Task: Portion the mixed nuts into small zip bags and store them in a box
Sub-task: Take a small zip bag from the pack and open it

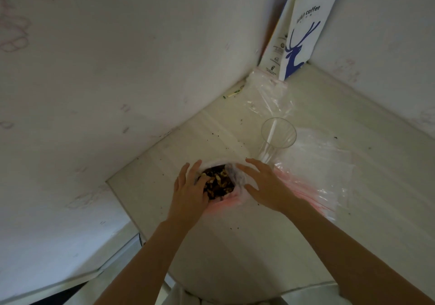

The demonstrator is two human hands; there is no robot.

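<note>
- We note the nut bag [231, 200] standing open-mouthed on the white table [235, 257]; we take it as our reference.
- Mixed nuts [219, 183]: inside the nut bag, brown and dark pieces filling it close to the rim.
- Left hand [188, 194]: at the bag's left rim, thumb inside over the nuts, fingers outside on the plastic, pinching the rim between them.
- Right hand [266, 187]: at the bag's right side, fingers straight and spread wide, tips on the crumpled plastic; it holds nothing.
- Clear cup [279, 133]: upright, beyond the nut bag and to its right, near but apart from it. A white utensil [270, 135] leans inside; we cannot tell what kind.
- Empty zip bags [315, 170]: lying flat just right of the nut bag, pink seal strips visible, partly under the right wrist.
- Another zip bag [266, 93]: farther beyond the cup, crumpled.
- Paper coffee bag [303, 34]: farthest from the nut bag, upright in the wall corner, blue deer print.
</note>
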